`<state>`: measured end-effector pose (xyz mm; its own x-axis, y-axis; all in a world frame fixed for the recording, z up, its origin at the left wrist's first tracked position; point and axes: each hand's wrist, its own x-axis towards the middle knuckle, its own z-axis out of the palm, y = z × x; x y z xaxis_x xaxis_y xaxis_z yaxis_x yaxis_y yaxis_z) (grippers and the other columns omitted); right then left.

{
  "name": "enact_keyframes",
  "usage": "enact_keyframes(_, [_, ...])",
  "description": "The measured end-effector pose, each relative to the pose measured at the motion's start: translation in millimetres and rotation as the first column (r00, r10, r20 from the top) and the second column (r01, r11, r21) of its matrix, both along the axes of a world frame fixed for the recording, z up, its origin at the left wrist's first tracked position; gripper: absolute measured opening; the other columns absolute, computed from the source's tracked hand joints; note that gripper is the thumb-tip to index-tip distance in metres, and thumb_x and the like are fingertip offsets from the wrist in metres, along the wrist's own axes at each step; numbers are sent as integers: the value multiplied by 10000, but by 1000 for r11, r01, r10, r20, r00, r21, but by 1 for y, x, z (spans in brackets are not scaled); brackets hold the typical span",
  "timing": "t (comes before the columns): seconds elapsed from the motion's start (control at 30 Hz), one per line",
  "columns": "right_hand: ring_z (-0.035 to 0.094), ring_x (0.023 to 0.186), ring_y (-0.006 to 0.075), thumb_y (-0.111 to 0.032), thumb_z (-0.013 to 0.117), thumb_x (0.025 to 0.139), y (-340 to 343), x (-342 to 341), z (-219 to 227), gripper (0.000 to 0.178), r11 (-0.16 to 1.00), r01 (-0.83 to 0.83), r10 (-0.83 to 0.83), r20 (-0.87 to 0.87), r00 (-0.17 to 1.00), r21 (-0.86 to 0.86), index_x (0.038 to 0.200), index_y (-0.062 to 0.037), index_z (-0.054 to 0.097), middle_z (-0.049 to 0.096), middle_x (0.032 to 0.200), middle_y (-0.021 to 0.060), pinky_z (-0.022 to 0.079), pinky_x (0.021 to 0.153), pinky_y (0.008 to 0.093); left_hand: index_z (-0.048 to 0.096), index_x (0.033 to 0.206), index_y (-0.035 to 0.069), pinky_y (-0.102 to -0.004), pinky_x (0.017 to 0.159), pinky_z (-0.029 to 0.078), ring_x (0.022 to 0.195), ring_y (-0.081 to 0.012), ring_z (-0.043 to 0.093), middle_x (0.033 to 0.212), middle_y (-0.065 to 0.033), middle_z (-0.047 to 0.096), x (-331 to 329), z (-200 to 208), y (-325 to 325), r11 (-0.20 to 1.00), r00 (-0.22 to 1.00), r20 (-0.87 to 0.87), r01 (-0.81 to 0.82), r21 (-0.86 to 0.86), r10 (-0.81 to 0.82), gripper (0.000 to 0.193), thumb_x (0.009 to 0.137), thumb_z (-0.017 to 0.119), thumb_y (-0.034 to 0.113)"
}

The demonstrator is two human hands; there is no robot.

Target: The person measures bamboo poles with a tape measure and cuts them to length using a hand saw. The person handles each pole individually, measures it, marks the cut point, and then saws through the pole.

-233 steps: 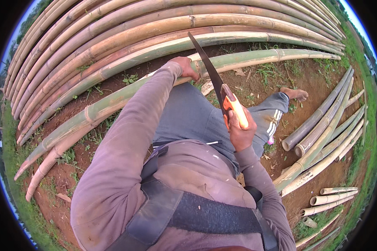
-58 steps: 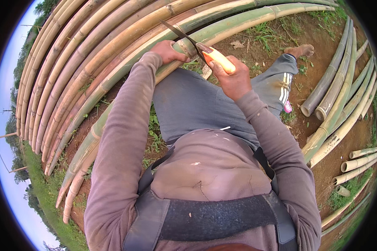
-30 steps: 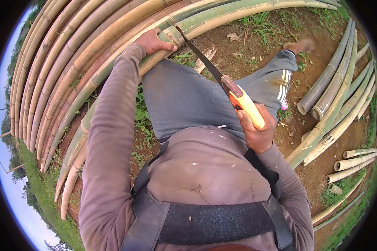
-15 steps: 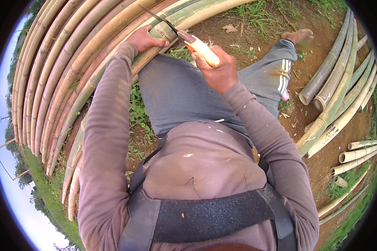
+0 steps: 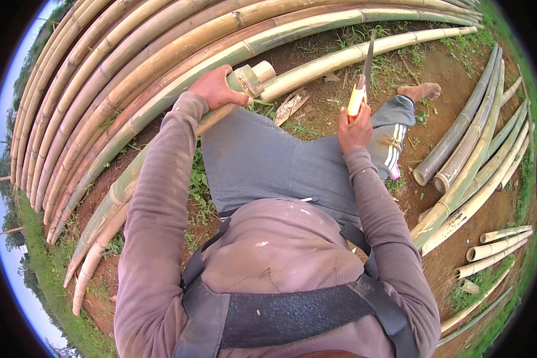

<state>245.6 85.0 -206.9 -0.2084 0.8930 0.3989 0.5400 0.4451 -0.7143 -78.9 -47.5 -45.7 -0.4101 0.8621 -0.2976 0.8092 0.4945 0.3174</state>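
Note:
My left hand point(image 5: 216, 88) grips a greenish bamboo pole point(image 5: 243, 81) close to its cut end, thumb on the near side and fingers over the top. Beyond that end shows a short pale stub of bamboo point(image 5: 264, 71); whether it belongs to the held pole, I cannot tell. My right hand point(image 5: 355, 130) is closed round the orange and pale handle of a hand saw point(image 5: 369, 62). The saw's blade points away from me, apart from the held pole. A long pale bamboo pole point(image 5: 340, 62) lies on the ground past the cut end.
Long bamboo poles point(image 5: 155, 65) lie side by side at the far left. More poles point(image 5: 465, 197) rest on the right, with short bamboo lengths point(image 5: 495, 250) nearer. My outstretched leg point(image 5: 394, 122) and bare foot point(image 5: 420, 91) lie between. A pale flat scrap point(image 5: 291, 107) is on the soil.
The saw has moved from across the bamboo beside my left hand to the right, its blade swinging to point away. The held pole's cut end now shows. The view has shifted.

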Motion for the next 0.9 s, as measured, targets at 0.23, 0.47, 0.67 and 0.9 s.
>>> enact_keyframes(0.23, [557, 1221, 321, -324, 782, 875, -2, -48, 7, 661, 989, -144, 148, 348, 926, -38, 1391, -15, 507, 573, 1254, 196, 430, 1053, 481, 589, 1311, -62, -419, 1000, 506, 1140, -392, 668, 1198, -288, 689, 38, 38, 3, 999, 998, 65, 0, -53, 3, 950, 615, 894, 509])
enact_keyframes(0.47, [558, 1294, 256, -354, 853, 841, -160, -133, 66, 851, -251, -900, 9, -931, 366, -357, 1499, -33, 419, 560, 1442, 102, 461, 1067, 467, 593, 1303, -31, -435, 968, 522, 1091, -393, 692, 1136, -254, 716, 115, 67, 88, 986, 986, 21, 167, -28, -167, 957, 638, 881, 594])
enact_keyframes(0.67, [585, 1202, 199, -344, 813, 865, -73, -107, 95, 637, 196, -944, -399, -901, 171, -266, 1373, -102, 514, 617, 1249, 41, 457, 1060, 428, 399, 1516, -29, -431, 1131, 431, 1356, -384, 538, 1430, -299, 544, 133, 90, 102, 873, 856, 258, 358, 330, -449, 1088, 740, 858, 580])
enact_keyframes(0.9, [632, 1144, 277, -453, 868, 781, 158, -3, 101, 781, 708, -484, -465, -855, 228, -515, 1342, 2, 571, 650, 1252, 140, 482, 1048, 407, 343, 1551, -6, -494, 1170, 370, 1374, -421, 483, 1478, -258, 493, 7, 85, -184, 979, 979, 36, 203, -28, -202, 1398, 450, 984, 569])
